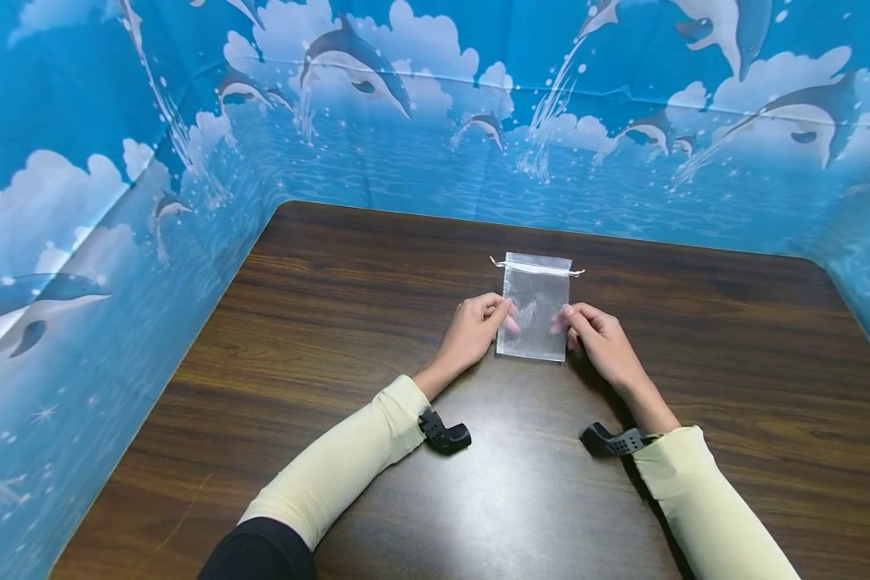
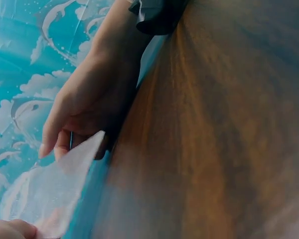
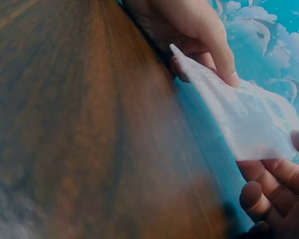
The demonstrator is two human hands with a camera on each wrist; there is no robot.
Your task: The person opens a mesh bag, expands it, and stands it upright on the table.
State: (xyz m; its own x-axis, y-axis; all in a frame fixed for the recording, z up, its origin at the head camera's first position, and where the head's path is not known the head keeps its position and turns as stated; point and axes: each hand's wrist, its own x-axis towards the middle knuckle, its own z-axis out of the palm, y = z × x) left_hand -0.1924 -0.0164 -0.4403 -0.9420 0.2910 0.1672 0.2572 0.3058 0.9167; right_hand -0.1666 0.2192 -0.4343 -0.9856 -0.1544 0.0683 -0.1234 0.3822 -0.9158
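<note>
Blue cloth printed with dolphins and clouds [image 1: 420,145] fills the far and side edges of my head view. In front of it I have the dark wood-grain counter [image 1: 370,314], light glaring off its near middle. Two pale yellow sleeves [image 1: 348,463] reach in from below. A small sheer white bag [image 1: 535,310] is upright in my head view, between the two hands; in the right wrist view I see blue cloth between its lower edge and the counter. My left hand [image 1: 470,332] has its fingers pinching the bag's left edge; my right hand [image 1: 605,342] has its fingers pinching the right edge. A black wrist device [image 1: 445,435] sits at each cuff. Smallest, a white drawstring [image 1: 536,267] crosses the bag's top, its ends poking out both sides.
</note>
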